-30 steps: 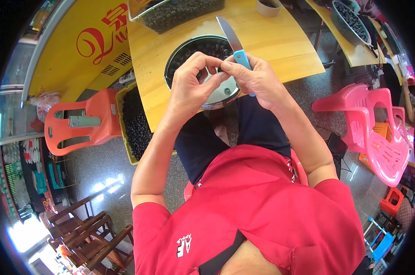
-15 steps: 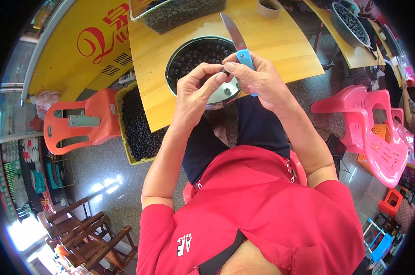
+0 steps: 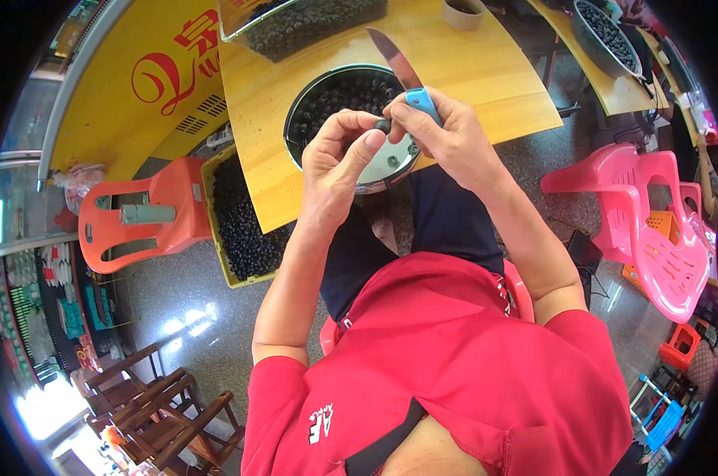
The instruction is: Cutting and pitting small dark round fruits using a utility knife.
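Observation:
Between the thumb and forefinger of my left hand is a small dark greenish round piece; its exact kind is too small to make out. My right hand is closed round the blue handle of a knife, whose blade points up and away to the left. The right fingertips come close to the small piece. Both hands are over the near part of a round bowl with a dark rim. Many dark round pieces fill its far side, while a few lie on the pale surface nearest me.
The bowl stands at the near edge of a wooden table. A clear tub of dark pieces and a small cup are farther back. On the floor, left, sits a yellow crate; orange and pink plastic chairs flank me.
The knife has tilted farther left, and its tip is lower. The small piece shows more plainly between my left fingers as my right fingertips draw slightly back.

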{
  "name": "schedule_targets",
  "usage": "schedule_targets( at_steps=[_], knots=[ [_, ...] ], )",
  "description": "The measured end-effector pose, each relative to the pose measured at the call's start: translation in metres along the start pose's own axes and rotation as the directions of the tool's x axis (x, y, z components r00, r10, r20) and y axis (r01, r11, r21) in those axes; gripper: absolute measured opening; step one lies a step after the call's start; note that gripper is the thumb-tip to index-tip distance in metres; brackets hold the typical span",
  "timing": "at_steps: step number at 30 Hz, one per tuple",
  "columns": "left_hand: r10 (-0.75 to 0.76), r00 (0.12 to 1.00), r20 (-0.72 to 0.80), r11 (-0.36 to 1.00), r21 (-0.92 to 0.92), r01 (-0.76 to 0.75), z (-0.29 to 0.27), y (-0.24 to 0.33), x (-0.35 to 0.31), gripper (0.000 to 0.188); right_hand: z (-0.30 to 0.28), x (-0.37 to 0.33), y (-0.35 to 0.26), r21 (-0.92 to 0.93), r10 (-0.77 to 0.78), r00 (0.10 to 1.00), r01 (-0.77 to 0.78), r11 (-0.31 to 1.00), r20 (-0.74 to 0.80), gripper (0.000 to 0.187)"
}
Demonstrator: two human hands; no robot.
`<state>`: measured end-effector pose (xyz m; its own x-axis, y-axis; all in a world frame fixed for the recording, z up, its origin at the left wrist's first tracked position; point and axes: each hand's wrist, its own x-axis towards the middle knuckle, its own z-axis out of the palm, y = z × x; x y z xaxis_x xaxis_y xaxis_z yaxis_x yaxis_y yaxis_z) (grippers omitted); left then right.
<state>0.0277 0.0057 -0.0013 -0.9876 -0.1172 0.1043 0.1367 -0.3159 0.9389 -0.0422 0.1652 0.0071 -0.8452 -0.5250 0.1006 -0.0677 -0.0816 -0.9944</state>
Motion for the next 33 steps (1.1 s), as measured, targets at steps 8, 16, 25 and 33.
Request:
schedule_targets(
  at_steps=[8,16,25,33],
  knots=[
    [0.059,0.998,-0.004,0.996,0.064,-0.058,-0.009,-0.003,0.001,0.022,0.002,-0.009,0.004,-0.543,-0.520,0.849,0.483,0.688,0.097,0.014],
    [0.044,0.999,-0.028,0.994,0.105,-0.041,-0.009,-0.002,-0.001,0.021,0.002,-0.009,0.005,-0.670,-0.543,0.828,0.484,0.563,0.141,0.013],
    [0.094,0.991,-0.094,0.994,-0.051,-0.100,-0.019,-0.004,-0.005,0.016,0.017,-0.009,0.002,-0.711,-0.465,0.878,0.397,0.580,0.111,0.012],
    [0.311,0.950,-0.004,0.945,-0.108,-0.310,-0.007,0.015,-0.007,0.013,0.016,0.001,-0.003,-0.726,-0.348,0.933,0.302,0.618,0.092,0.013]
  ],
)
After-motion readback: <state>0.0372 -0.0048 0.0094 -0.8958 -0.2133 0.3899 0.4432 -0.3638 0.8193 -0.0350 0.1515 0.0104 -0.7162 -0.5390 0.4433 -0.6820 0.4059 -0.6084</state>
